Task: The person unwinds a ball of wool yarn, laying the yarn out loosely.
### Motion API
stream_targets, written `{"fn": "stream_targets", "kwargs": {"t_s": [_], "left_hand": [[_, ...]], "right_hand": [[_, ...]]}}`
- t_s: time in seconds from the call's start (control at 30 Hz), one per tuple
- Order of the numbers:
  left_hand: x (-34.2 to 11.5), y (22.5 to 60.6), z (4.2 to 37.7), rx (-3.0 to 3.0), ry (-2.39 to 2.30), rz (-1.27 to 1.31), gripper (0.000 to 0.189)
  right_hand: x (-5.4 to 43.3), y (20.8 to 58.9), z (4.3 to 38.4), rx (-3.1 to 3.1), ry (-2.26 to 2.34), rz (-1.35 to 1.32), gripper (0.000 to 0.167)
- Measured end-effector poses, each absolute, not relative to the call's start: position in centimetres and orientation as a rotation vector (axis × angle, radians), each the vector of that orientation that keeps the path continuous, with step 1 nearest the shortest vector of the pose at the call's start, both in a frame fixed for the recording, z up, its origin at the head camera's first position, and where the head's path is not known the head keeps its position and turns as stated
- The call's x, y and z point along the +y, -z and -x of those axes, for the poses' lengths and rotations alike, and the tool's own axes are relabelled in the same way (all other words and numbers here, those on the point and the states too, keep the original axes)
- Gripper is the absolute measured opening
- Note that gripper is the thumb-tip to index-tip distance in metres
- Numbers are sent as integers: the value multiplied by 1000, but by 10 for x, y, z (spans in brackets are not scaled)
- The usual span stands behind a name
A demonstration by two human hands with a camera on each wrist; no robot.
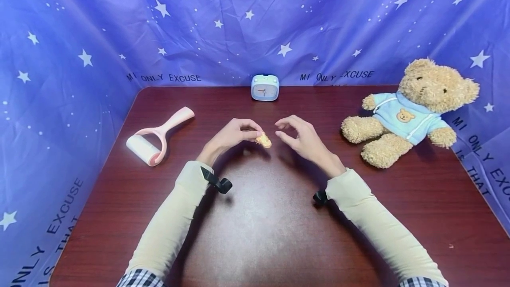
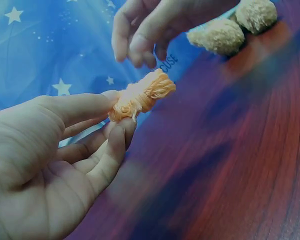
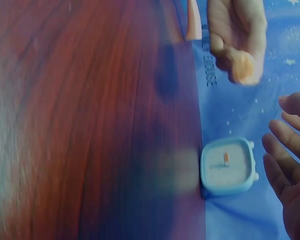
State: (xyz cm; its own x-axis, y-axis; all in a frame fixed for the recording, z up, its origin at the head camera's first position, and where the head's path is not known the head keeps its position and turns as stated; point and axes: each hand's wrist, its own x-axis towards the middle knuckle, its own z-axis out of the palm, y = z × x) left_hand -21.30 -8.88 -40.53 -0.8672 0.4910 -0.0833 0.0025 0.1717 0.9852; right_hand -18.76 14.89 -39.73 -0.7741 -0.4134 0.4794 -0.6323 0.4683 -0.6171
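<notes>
Over a dark red table [image 1: 255, 238], a person's left hand [image 1: 231, 135] pinches an orange yarn bundle [image 2: 142, 96] between thumb and fingers, while the right hand [image 1: 307, 143] hovers near it, its thumb and curved fingers apart.

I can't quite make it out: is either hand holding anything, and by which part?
The left hand pinches a small wound bundle of orange yarn by one end; the right hand holds nothing.

2 cream sleeves [image 1: 165, 229] bear black straps [image 1: 214, 180] and meet checked fabric [image 1: 140, 279].
</notes>
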Motion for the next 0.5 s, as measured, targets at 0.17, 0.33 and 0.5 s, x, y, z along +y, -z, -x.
{"fn": "stream_targets", "kwargs": {"t_s": [0.17, 0.33, 0.5], "left_hand": [[-87, 400, 211, 2058, -1737, -468, 16], [-88, 393, 210, 2058, -1728, -468, 15], [-91, 387, 211, 2045, -1716, -458, 15]], "right_hand": [[138, 399, 182, -2510, -1240, -980, 14], [131, 397, 181, -2506, -1242, -1029, 9], [127, 390, 182, -2513, -1247, -1062, 6]]}}
